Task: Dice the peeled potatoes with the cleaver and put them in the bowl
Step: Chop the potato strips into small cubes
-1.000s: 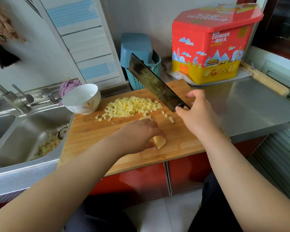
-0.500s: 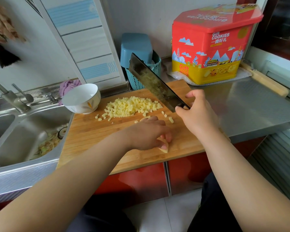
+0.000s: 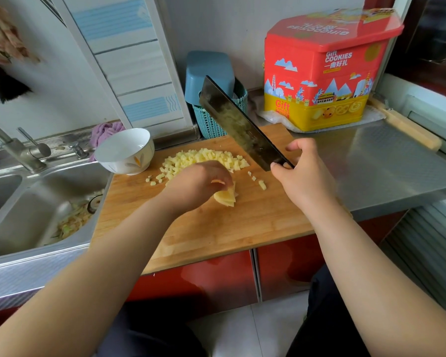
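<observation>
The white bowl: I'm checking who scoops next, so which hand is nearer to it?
Left. The left hand holds potato slices just right of the white bowl; the right hand, gripping the cleaver, is farther right.

1. i saw bare cutting board (image 3: 216, 235) along the near edge, open for a hand.
2. the diced potato pile (image 3: 206, 159) and bowl (image 3: 125, 150) blocked the far left.
3. the raised cleaver (image 3: 240, 124) barred the far right; the cookie tin (image 3: 322, 83) stood behind.

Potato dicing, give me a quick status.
Right hand grips cleaver, raised off board. Left hand holds potato slices. Diced pile on board, bowl empty. Nothing blocking.
</observation>
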### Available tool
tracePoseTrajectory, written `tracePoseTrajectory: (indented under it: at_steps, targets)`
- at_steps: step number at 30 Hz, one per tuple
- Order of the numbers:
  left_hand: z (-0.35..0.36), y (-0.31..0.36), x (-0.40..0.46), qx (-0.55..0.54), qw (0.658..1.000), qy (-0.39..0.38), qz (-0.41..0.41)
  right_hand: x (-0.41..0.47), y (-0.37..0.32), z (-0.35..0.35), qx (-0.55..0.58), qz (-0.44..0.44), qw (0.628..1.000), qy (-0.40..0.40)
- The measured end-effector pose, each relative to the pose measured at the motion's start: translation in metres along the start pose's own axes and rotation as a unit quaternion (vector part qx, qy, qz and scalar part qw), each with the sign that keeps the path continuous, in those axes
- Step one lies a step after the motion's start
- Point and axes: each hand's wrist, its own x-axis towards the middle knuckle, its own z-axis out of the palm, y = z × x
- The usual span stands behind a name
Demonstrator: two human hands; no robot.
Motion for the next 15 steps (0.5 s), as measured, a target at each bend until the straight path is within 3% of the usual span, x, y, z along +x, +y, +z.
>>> tracePoseTrajectory:
  at_steps: [6,9,11,15]
  targets:
    - [0.002,-0.008,-0.008,0.023,0.998,-0.044,-0.048,0.001,0.002,-0.001,0.013,0.002,1.0,0.002]
    - [-0.002,0.01,-0.002,0.022,0.989,-0.106,-0.101,0.001,0.001,-0.001,0.017,0.006,1.0,0.004]
    - [0.005,0.024,0.004,0.076,0.976,-0.139,-0.147,0.001,0.0,-0.002,0.021,0.008,1.0,0.008]
    - [0.022,0.035,0.02,0.13,0.959,-0.132,-0.213,0.0,0.0,-0.003,0.022,0.009,1.0,0.006]
